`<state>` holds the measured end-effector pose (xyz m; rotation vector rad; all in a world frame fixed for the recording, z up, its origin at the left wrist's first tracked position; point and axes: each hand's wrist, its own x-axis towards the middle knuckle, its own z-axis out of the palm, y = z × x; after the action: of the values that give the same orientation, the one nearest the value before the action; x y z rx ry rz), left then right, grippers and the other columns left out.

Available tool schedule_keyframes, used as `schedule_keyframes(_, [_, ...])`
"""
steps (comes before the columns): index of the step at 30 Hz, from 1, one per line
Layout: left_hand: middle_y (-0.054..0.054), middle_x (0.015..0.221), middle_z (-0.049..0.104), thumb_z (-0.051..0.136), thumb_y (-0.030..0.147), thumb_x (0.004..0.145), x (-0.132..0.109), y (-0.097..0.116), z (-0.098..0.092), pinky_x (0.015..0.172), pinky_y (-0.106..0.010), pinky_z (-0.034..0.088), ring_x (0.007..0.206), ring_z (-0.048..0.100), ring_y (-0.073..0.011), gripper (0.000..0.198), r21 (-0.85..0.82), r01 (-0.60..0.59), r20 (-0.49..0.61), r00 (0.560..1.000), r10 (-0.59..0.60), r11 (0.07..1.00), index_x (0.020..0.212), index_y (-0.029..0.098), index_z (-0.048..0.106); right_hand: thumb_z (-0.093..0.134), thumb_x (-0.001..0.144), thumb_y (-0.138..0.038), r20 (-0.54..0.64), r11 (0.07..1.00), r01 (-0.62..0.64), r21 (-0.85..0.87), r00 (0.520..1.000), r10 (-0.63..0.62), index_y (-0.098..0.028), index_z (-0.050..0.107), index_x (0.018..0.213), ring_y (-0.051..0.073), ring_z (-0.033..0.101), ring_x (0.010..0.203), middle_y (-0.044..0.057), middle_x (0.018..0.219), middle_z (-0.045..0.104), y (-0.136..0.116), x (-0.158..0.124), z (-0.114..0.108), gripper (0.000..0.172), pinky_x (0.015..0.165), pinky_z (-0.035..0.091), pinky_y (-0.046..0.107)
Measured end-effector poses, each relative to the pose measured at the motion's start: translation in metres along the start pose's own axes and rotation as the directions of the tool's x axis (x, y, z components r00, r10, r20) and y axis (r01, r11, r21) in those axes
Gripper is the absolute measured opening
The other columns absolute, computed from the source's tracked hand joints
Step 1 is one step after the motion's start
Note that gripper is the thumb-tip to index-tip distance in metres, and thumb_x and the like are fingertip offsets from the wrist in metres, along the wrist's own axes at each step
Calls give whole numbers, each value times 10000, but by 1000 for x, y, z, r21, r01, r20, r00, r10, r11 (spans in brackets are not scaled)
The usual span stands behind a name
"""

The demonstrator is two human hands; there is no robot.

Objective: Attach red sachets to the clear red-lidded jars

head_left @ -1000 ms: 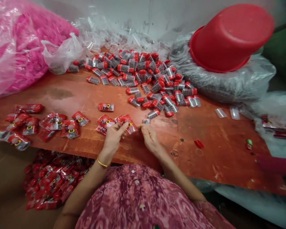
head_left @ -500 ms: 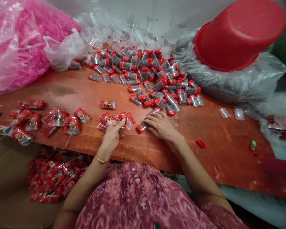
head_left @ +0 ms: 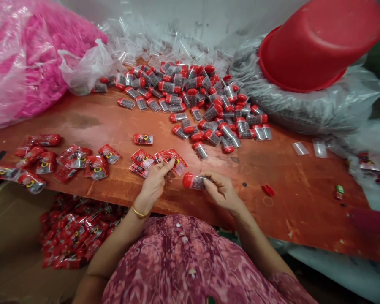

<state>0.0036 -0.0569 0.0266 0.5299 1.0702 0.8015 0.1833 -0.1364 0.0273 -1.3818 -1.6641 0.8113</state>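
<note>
My left hand pinches a red printed plastic sleeve between thumb and fingers, over the table. Just to the right, my right hand grips the clear end of a small red-capped container with dark pellets inside. The cap points left toward the sleeve, and the two are apart. More red sleeves lie beside my left hand. Beyond my hands spreads a heap of similar red-capped containers; one loose container lies at its near edge.
Sleeved containers lie at the left, above a cardboard box with many more. A pink-filled bag stands back left. At back right, a red bucket sits upside down on a grey-filled bag. A loose red cap lies right.
My right hand has drawn back toward me and lifted a red-capped container off the table. Another container stays where that hand was. My left hand has shifted slightly right with the sleeve.
</note>
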Motion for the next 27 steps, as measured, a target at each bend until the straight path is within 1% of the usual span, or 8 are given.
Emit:
schedule_keyframes(6, [16,464,569,803,403,526,-4,2,-2,404,-180,314,422,471,-64,337,196,-81,-14,996,86,977,538,128,607,462,840,-245,-50,999,-44,13,998,45,-191,619,810,111,513,561,-9,655,601,-5,9,8,169,535,413,216])
schedule_keyframes(9, [11,504,592,793,401,545,-3,2,-2,461,-181,367,472,498,-70,331,238,-149,-8,988,155,960,554,121,617,441,851,-243,-101,998,-60,28,993,63,-188,624,830,119,540,597,3,697,623,-4,8,12,192,561,431,224])
schedule_keyframes(13, [8,662,658,806,372,520,-2,-4,3,606,-228,468,593,573,-101,342,90,-161,5,987,161,983,709,132,652,419,877,-296,-121,990,-109,93,985,120,-189,625,883,128,557,645,13,750,634,-1,5,24,233,589,447,236])
schedule_keyframes(16, [13,697,665,837,307,455,-1,-10,9,653,-240,479,619,580,-101,381,15,-164,-17,986,164,986,736,135,645,417,887,-359,-155,966,-174,192,966,204,-189,617,915,116,513,553,-13,623,567,2,3,35,264,519,421,227])
schedule_keyframes(19, [9,708,672,841,294,440,-2,-16,13,673,-242,480,627,587,-100,391,-42,-168,-15,986,167,985,737,138,639,427,879,-415,-186,916,-233,327,934,304,-188,595,930,93,424,423,-60,500,458,4,5,47,287,436,379,216])
schedule_keyframes(23, [13,639,652,846,327,424,-4,-20,18,611,-217,461,570,566,-85,388,-84,-142,-16,990,141,986,671,132,618,435,871,-449,-262,872,-254,418,885,384,-185,557,928,71,383,365,-84,478,431,0,10,60,297,392,345,204])
schedule_keyframes(25, [32,588,617,842,351,434,-5,-20,19,545,-195,423,518,523,-65,382,-120,-137,-22,991,136,983,643,136,605,435,871,-456,-261,864,-255,434,882,392,-184,550,939,70,381,357,-87,473,433,-3,12,65,303,381,329,203])
schedule_keyframes(27, [36,567,598,827,376,473,-5,-19,19,518,-193,400,501,498,-60,360,-143,-148,0,989,149,979,632,138,610,438,868,-461,-216,854,-263,448,896,389,-188,547,938,72,369,347,-92,464,425,-4,14,69,303,370,316,205])
